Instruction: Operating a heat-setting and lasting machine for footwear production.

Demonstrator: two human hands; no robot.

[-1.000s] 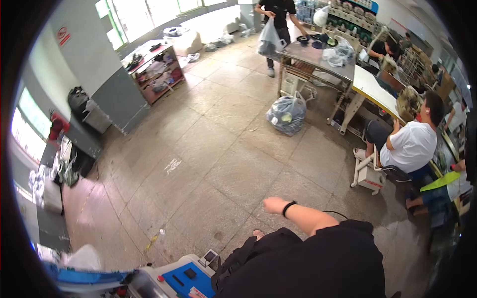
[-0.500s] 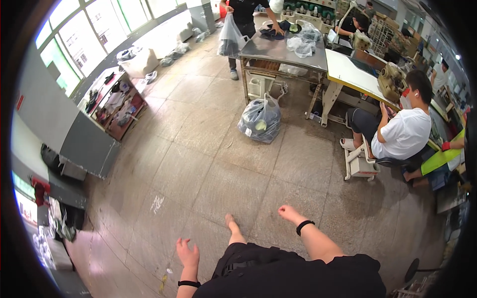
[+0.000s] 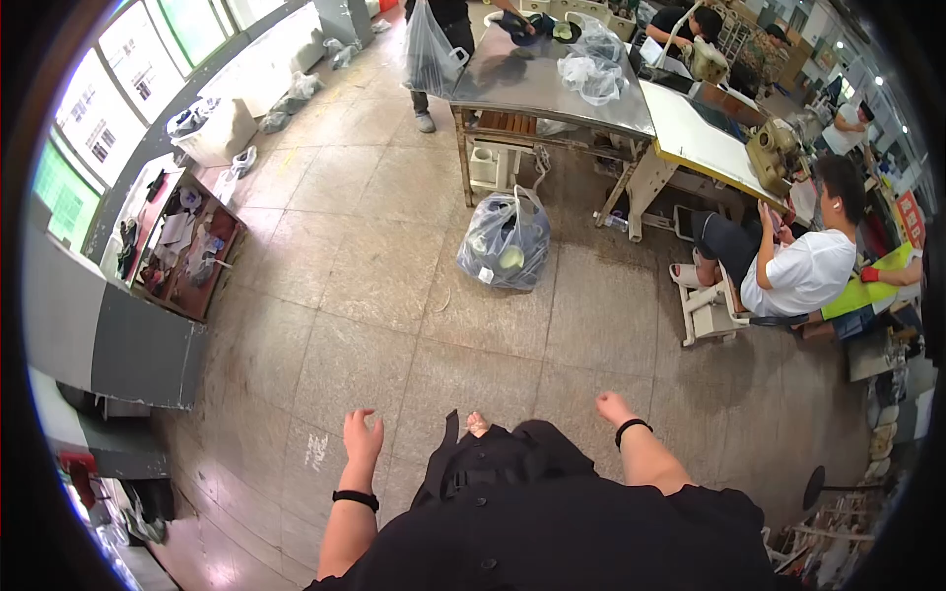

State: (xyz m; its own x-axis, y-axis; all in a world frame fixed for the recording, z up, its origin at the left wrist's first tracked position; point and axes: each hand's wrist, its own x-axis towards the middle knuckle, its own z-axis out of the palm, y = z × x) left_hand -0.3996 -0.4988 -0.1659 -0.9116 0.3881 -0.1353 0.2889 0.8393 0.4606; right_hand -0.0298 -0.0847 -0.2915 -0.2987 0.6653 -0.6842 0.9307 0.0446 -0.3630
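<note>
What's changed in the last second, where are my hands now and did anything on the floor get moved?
The view has swung right, bringing the steel table and the tied clear bag on the floor closer to centre. Your left hand, out of sight a second ago, has come up in front of you, fingers spread; your right hand has drawn in lower. Both remain empty. The bag, the table and the seated person stayed put.

My two bare hands — left hand (image 3: 361,436), right hand (image 3: 613,407) — each wear one black wristband: two in all. One tied clear plastic sack of green and dark goods (image 3: 504,242) sits on the tiled floor. One steel-topped worktable (image 3: 532,84) carries two crumpled clear bags (image 3: 589,67). Seated persons in view — three; standing — one, holding one further clear bag (image 3: 430,51).
</note>
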